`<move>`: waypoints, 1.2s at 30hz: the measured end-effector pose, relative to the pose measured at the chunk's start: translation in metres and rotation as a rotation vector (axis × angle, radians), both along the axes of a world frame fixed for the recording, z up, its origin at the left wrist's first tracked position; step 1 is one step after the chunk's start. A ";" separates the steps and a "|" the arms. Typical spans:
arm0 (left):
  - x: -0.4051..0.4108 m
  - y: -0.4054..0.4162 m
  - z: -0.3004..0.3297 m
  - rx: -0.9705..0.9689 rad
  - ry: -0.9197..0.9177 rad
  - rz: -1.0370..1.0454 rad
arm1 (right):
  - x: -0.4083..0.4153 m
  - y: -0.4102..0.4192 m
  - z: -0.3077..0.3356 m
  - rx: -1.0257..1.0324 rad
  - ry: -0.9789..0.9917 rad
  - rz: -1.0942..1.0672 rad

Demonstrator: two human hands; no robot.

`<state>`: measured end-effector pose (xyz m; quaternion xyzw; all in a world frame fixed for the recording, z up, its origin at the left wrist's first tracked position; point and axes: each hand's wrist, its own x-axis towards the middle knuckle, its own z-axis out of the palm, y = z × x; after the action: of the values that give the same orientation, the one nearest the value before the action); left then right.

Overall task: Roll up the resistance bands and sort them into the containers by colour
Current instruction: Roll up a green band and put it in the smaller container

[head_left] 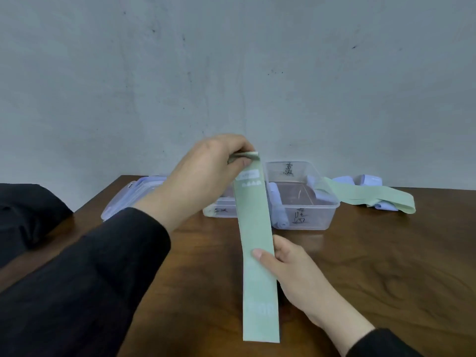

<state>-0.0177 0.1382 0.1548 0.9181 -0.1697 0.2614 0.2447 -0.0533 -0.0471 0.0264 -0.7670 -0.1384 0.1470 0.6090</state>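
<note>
Green band (257, 253) pinched at its top by left hand (206, 173) fingers, midway by right hand (291, 269) fingers.

green bands: 2, one I'm holding (258, 253), one on table (371, 195)
clear tubs: 2 (304, 202) (219, 211)
lids: 1 (128, 195)
my hands: 2 (208, 166) (288, 264)

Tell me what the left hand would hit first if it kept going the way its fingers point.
The left hand points right and away, pinching the green band. Straight on, it would likely meet the clear container first, though depth is uncertain.
</note>
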 end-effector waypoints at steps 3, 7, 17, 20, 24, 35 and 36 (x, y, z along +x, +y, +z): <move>0.020 -0.002 0.002 0.071 -0.009 -0.005 | -0.004 0.001 -0.003 0.107 0.108 0.041; 0.047 -0.013 -0.016 0.098 0.060 -0.028 | 0.002 -0.003 -0.012 -0.116 -0.014 -0.056; 0.006 -0.016 -0.117 0.037 0.154 0.022 | 0.024 -0.026 -0.022 -0.808 -0.444 -0.149; -0.021 -0.004 -0.148 0.128 0.311 -0.032 | 0.024 -0.025 -0.024 -0.781 -0.426 -0.076; -0.025 0.003 -0.157 0.221 0.389 -0.103 | 0.027 -0.019 -0.034 -0.840 -0.440 -0.009; -0.038 0.005 -0.148 0.198 0.323 -0.231 | -0.002 -0.029 -0.009 -0.534 -0.572 0.084; -0.041 0.005 -0.146 0.183 0.318 -0.266 | -0.009 -0.030 -0.009 -0.533 -0.535 0.206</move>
<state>-0.0589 0.1428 0.0084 0.9357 -0.2716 0.0624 0.2164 -0.0623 -0.0775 0.0177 -0.8916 -0.3258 0.0329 0.3129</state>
